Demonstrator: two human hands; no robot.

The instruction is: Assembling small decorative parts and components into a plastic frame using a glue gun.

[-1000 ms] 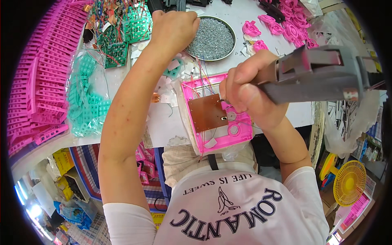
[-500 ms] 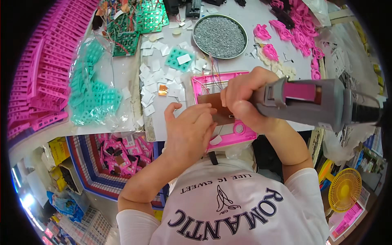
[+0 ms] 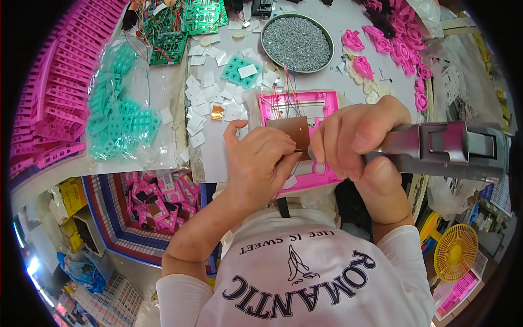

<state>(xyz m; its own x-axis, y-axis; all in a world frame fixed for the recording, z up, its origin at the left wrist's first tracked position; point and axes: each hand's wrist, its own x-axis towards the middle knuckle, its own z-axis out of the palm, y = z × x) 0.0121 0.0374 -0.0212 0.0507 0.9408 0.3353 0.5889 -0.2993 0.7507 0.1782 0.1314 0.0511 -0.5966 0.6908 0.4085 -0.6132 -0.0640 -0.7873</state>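
In front of me lies a pink plastic housing (image 3: 321,109) with a brown circuit board (image 3: 289,129) inside it and thin wires rising from its far side. My left hand (image 3: 259,158) rests over the board's near left part, thumb and fingertips pinched together at its edge; what they hold is too small to make out. My right hand (image 3: 359,136) is wrapped round a grey electric screwdriver (image 3: 452,152) lying nearly level, its body out to the right. The tool's front end is by the board's right edge, close to my left fingertips, and partly hidden by my fingers.
Beyond the housing stands a round tray of small screws (image 3: 297,19). White paper pieces (image 3: 210,103), teal rubber keypads (image 3: 122,125) and green circuit boards (image 3: 169,46) lie to the left, pink parts (image 3: 403,49) at far right. A bin of pink assemblies (image 3: 117,218) sits below the table.
My right hand and the screwdriver have shifted right and toward me, uncovering more of the board. My left hand has moved slightly right, its thumb and fingers now pinched at the board's edge.
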